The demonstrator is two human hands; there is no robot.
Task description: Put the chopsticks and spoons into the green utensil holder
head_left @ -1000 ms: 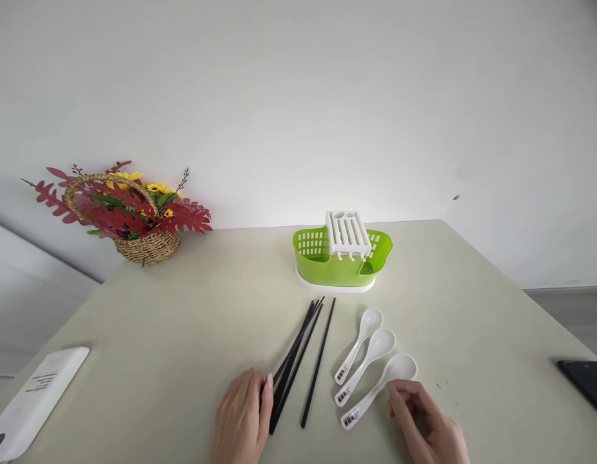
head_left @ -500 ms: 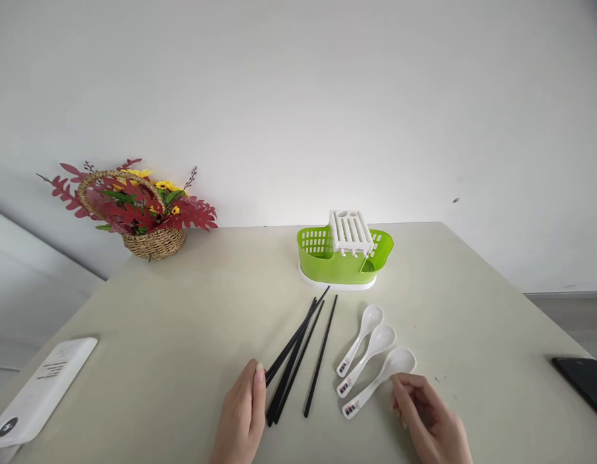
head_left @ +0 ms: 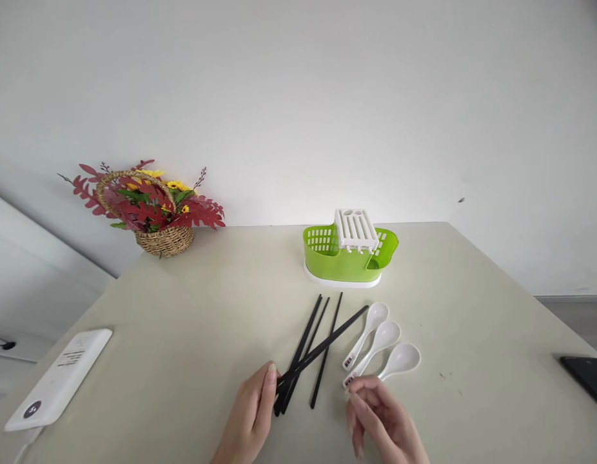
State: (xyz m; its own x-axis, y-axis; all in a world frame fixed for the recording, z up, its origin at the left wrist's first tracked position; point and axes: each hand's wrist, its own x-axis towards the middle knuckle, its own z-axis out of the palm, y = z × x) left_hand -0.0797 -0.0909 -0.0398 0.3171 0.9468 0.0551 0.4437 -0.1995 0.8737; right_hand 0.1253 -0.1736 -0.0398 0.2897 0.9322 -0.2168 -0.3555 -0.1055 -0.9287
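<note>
My left hand (head_left: 250, 409) is closed on black chopsticks (head_left: 344, 327), seemingly a pair lying together. They slant up to the right, crossing above several other black chopsticks (head_left: 306, 334) on the table, and their far tips come close to the spoons. Three white spoons lie side by side: the far spoon (head_left: 376, 316), the middle spoon (head_left: 387, 334) and the near spoon (head_left: 403, 358). My right hand (head_left: 383, 419) is beside the spoon handles, thumb and index finger together in a loose pinch with nothing seen between them. It hides the near spoon's handle end.
A green basket (head_left: 340, 265) with a white slotted rack (head_left: 356, 229) stands at the back. A wicker basket (head_left: 166, 241) of artificial flowers is back left. A white device (head_left: 61, 377) with a cable lies left, a black phone (head_left: 586, 380) at the right edge.
The held chopsticks have swung to the right, across the others toward the spoons. My right hand has moved left, from the near spoon's bowl to the handles. The view has shifted slightly.
</note>
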